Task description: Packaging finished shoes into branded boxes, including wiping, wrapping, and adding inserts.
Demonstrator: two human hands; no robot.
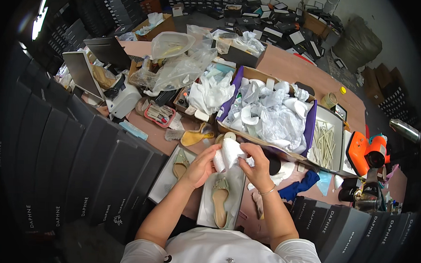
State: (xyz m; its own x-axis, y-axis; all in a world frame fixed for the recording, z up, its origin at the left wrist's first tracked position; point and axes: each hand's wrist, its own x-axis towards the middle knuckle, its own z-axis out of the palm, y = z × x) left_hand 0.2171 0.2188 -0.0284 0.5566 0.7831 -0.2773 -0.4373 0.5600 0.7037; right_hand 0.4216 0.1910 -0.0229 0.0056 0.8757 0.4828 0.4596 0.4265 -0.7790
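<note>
Fingers of left hand (201, 164) and right hand (257, 166) clamped on white tissue wad (229, 154) | forearms bent inward above shoebox (207, 210)

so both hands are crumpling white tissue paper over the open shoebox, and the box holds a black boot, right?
Not quite. In the head view, both hands, left hand and right hand, do hold white tissue paper over the open shoebox, but it holds a beige flat shoe, not a black boot.

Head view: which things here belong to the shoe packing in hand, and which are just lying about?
In hand:
left hand and right hand, both on the wad of white tissue paper
beige flat shoe in the open white shoebox
second shoe beside it

Lying about:
orange tool
clear plastic bags
tray of sticks
blue cloth
</note>
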